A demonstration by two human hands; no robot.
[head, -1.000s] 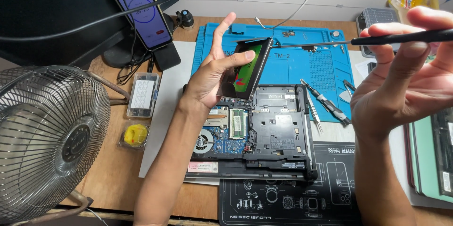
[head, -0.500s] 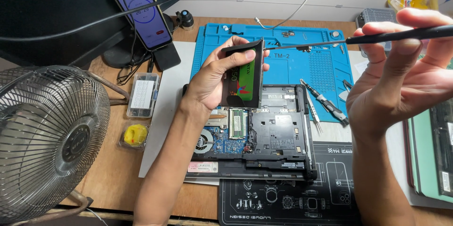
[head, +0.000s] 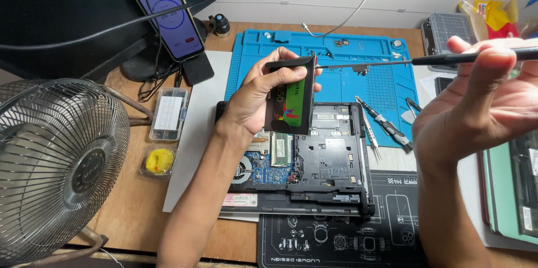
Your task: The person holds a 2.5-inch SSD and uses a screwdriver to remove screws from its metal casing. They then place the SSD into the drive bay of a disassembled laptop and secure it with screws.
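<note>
Fingers (head: 291,62) of the left hand (head: 255,100) curl around a flat black drive (head: 291,97) with a green and red label, gripping it by its edges and holding it upright above the opened laptop (head: 330,161). The right hand (head: 476,111), raised to the right of the laptop, pinches a long thin screwdriver (head: 426,61) whose tip touches the drive's top corner.

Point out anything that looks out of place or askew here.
Nothing looks damaged or spilled. The left hand holds the black drive tilted above the opened laptop, whose drive bay sits bare, and the right hand levels a screwdriver at the drive's corner.
</note>
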